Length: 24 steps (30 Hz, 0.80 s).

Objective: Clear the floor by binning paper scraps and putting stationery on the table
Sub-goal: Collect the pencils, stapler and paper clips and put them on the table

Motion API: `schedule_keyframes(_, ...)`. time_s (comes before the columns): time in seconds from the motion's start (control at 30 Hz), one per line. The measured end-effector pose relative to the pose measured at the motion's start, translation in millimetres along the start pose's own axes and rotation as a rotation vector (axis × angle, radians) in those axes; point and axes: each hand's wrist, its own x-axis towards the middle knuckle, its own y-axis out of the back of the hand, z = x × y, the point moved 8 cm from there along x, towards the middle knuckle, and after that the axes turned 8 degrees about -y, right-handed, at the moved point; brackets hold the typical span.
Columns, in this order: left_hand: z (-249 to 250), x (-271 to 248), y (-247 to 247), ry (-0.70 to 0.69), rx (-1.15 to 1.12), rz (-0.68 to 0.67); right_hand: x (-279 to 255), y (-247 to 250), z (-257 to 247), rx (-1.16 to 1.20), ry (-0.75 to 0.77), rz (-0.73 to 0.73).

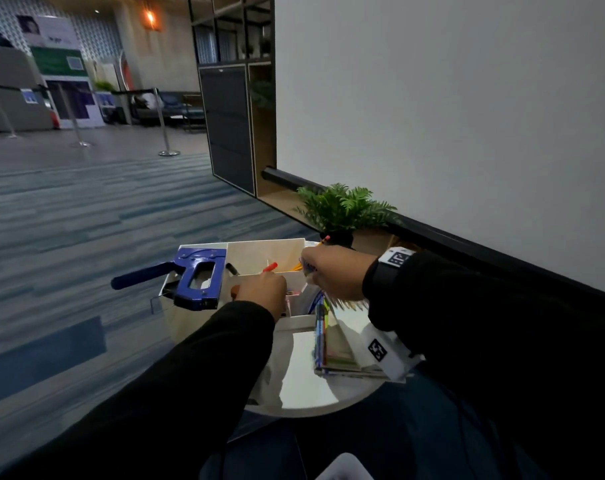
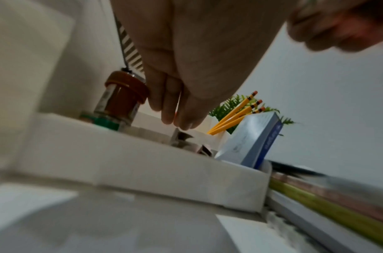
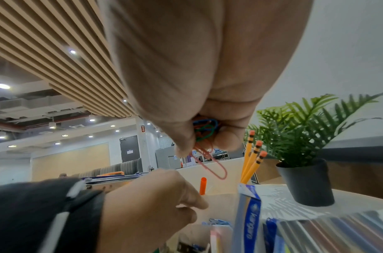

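My right hand [image 3: 192,95] pinched bunch of coloured wire paper clips [image 3: 204,135] above white organizer [image 1: 270,252]; left hand [image 1: 261,292], fingers straight, together, reached into compartment just below.

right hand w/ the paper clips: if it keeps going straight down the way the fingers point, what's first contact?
Likely the white organizer, the compartment by the yellow pencils. The right hand pinches the paper clips right above it; the left hand sits close beside. Depth is unclear.
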Motion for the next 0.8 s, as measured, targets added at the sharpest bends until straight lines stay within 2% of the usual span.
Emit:
schedule_keyframes(0.17,17,-18,-4,-0.090,0.152,0.012,52,-7,-30,-0.159,0.022,-0.014)
schedule_keyframes(0.33,17,-10,-30,-0.104,0.054,-0.183,90,-26,-43,-0.380,0.021,-0.100)
schedule_keyframes(0.47,10,-3,-31,-0.109,0.008,-0.284,109,-39,-42,-0.430,-0.020,-0.157)
schedule_keyframes(0.57,9,0,-30,-0.114,-0.058,-0.275,116,-43,-39,-0.418,-0.032,-0.163)
schedule_keyframes(0.67,9,-1,-32,-0.116,-0.083,-0.233,121,-41,-35,-0.395,-0.018,-0.108)
schedule_keyframes(0.8,6,0,-36,-0.104,-0.136,-0.261,121,-39,-30,-0.386,-0.014,-0.101)
